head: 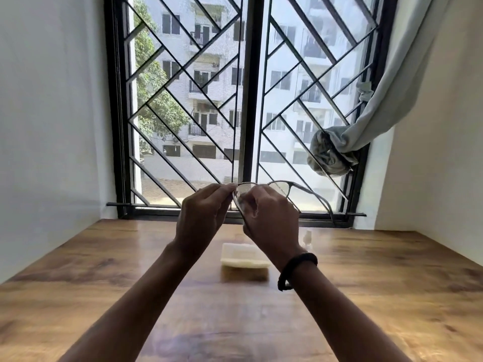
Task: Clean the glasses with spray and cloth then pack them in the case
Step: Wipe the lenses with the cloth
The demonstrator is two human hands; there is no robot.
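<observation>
Head view: a person sits at a wooden table (104,270) before a barred window (183,100), with both arms raised off the tabletop. The left hand (201,215) has its fingers curled and pinches the near end of a pair of glasses (243,193) at the frame's edge. The glasses are held in the air against the window's lower panes, their far temple arm angling down to the right. The right hand (271,218) has its fingers bent around one lens, thumb and fingertips pressed on it. Whether a cloth lies between fingers and lens cannot be told. A dark wristband (298,269) circles the right wrist. Below and between the two forearms, a pale case (244,257) rests on the table. Just to its right a small clear spray bottle (308,237) stands partly hidden behind the right wrist. At far right a grey curtain (366,121) hangs knotted against the window frame.
</observation>
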